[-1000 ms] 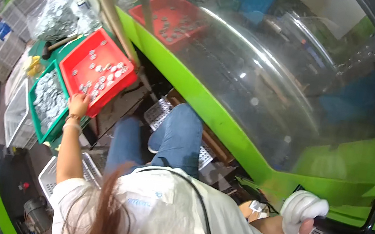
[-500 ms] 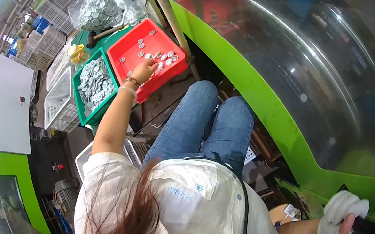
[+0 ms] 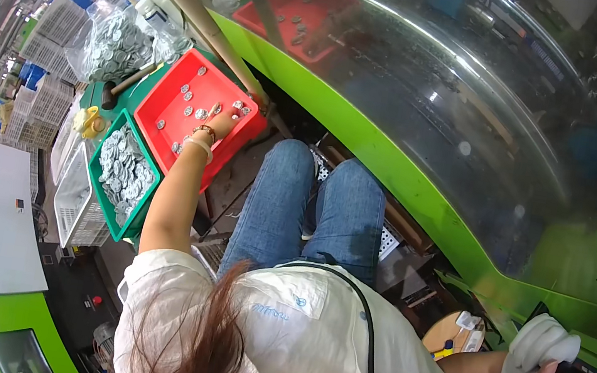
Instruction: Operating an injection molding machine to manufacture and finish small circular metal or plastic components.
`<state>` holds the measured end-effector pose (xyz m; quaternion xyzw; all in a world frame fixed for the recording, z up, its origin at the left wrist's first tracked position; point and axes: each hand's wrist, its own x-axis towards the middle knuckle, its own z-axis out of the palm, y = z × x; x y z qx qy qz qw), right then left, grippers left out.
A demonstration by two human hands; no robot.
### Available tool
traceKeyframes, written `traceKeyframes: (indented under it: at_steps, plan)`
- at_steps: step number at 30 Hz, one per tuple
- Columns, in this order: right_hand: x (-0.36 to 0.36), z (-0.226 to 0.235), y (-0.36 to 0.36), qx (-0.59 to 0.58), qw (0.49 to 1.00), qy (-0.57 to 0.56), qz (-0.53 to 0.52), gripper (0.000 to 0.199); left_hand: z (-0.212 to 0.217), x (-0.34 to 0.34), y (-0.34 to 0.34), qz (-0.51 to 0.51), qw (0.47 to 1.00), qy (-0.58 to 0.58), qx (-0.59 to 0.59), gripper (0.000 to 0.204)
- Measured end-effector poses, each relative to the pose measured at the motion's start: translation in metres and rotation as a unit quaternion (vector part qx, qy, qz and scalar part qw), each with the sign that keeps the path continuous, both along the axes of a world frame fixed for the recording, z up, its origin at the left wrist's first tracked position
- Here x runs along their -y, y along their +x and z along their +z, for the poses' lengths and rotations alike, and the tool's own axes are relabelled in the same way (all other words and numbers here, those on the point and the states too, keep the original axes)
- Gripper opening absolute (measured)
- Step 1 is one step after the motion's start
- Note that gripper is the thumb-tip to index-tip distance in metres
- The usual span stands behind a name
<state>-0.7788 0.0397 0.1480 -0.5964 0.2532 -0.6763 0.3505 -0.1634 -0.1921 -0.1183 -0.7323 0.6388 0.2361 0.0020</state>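
Green-framed machine (image 3: 370, 129) standing ahead, green desk (image 3: 136, 95) carrying trays at left. Silver discs (image 3: 188, 111) lying scattered in red tray (image 3: 169, 99), similar heap (image 3: 124, 175) filling green tray (image 3: 137, 222) beside it. Left hand (image 3: 222, 124) lying over red tray, fingers bending; cannot tell if pinching disc. White-gloved right hand (image 3: 542, 364) hanging near machine, fingers mostly hidden, grip unclear. Apparently more discs sitting heaped; scattered few remaining.

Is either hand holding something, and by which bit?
Can't tell: the left hand is among discs in the red tray, the gloved right hand beside the machine, and neither shows a clear grip.
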Motion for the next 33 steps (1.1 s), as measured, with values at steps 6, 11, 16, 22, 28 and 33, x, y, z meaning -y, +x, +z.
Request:
traceKeyframes:
  at_steps: [6, 11, 16, 22, 28, 33]
  plan:
    - [0.000, 0.000, -0.001, -0.002, 1.000, 0.007, 0.000, 0.026, 0.013, -0.012, -0.015, 0.046, 0.981, -0.007, -0.191, 0.027]
    - [-0.005, 0.000, -0.008, -0.034, 0.999, 0.037, 0.003, 0.026, 0.000, -0.013, -0.007, 0.082, 0.980, 0.003, -0.181, 0.036]
    - [-0.011, -0.001, -0.012, -0.030, 0.997, 0.065, -0.004, 0.026, -0.004, -0.011, 0.014, 0.086, 0.976, -0.032, -0.198, 0.037]
    - [-0.010, -0.006, -0.009, -0.002, 0.999, 0.047, -0.019, 0.025, 0.024, -0.010, 0.044, 0.342, 0.470, -0.015, -0.813, 0.031]
    - [-0.008, -0.007, 0.001, 0.029, 0.999, 0.030, -0.013, 0.021, 0.046, -0.011, 0.082, 0.280, 0.258, -0.154, -0.912, 0.039]
    - [-0.007, -0.006, 0.007, 0.043, 0.998, 0.041, -0.010, 0.021, 0.028, -0.007, 0.072, 0.360, 0.205, -0.239, -0.878, 0.033]
